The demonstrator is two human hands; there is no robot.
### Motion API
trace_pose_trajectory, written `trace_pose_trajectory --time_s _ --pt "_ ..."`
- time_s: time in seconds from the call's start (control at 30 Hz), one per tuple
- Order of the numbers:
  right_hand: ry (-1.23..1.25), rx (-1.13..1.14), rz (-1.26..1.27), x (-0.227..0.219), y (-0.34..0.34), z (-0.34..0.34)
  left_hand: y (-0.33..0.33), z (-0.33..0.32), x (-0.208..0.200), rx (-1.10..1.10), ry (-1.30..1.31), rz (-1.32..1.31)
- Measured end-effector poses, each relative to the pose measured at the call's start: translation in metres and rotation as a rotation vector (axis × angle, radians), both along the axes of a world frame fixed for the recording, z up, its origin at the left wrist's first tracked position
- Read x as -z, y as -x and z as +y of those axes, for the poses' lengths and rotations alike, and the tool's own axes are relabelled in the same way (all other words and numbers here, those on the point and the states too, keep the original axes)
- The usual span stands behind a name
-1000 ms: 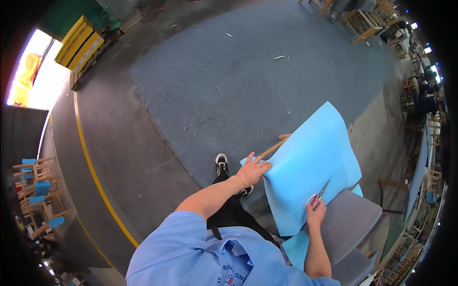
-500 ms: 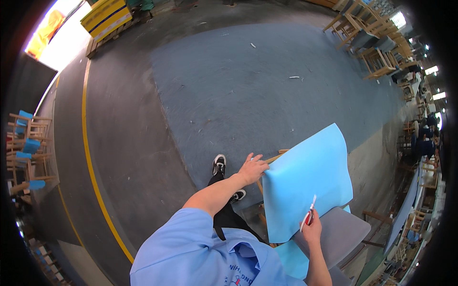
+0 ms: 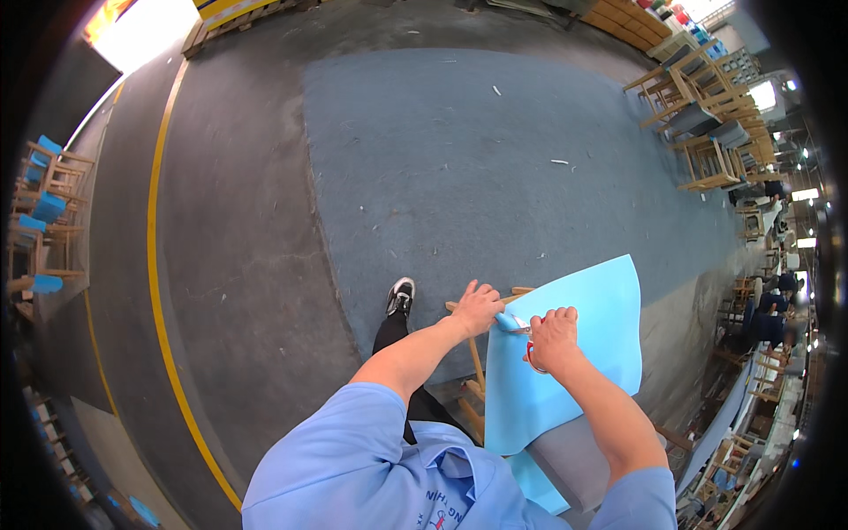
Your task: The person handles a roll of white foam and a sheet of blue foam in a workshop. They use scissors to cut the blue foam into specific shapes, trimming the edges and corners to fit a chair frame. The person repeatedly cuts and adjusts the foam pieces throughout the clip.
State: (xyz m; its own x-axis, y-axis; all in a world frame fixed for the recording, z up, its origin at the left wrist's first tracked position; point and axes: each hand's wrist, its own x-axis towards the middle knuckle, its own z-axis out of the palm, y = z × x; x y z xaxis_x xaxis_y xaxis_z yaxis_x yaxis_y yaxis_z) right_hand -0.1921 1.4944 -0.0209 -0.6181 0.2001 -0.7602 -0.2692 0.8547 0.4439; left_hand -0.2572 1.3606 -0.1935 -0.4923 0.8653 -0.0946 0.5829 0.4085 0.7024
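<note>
Through the head camera I see my left hand [image 3: 478,308] closed on the upper left corner of a light-blue foam sheet [image 3: 605,327], its fingers gripping the edge. My right hand [image 3: 556,338] grips red-handled scissors [image 3: 524,330], blades pointing left at that corner, just beside the left hand; I can't tell how far apart they stand. The sheet lies draped over a wooden frame [image 3: 476,362] and part of a grey padded cushion [image 3: 565,455], with a second light-blue piece [image 3: 534,484] under its lower edge. Left of the frame, I have a black-and-white shoe [image 3: 401,294] on the floor. Wooden chairs [image 3: 707,163] stand well apart at upper right.
</note>
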Motion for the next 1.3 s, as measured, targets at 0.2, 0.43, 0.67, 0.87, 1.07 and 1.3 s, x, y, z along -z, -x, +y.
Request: trace_pose_trajectory --time_s 0.2,0.43,0.67,0.87,1.07,1.3 --pt "0.091 -0.089 -0.001 0.011 0.002 0.001 0.006 -0.009 0.003 0.002 0.031 0.043" --pt "0.169 0.05 -0.065 0.029 -0.015 0.026 0.006 -0.004 -0.005 0.042 0.064 0.079" --pt "0.093 -0.105 -0.017 0.044 0.009 -0.007 0.011 -0.004 0.0 0.022 0.068 0.111" --pt "0.183 -0.044 0.008 0.053 0.003 0.005 0.016 -0.001 -0.002 0.056 0.139 0.081" --pt "0.182 -0.122 0.073 0.074 0.015 -0.005 0.019 0.0 -0.008 0.062 0.159 0.057" --pt "0.283 -0.132 0.076 0.078 0.021 -0.006 0.015 -0.005 -0.004 -0.011 0.172 0.009"
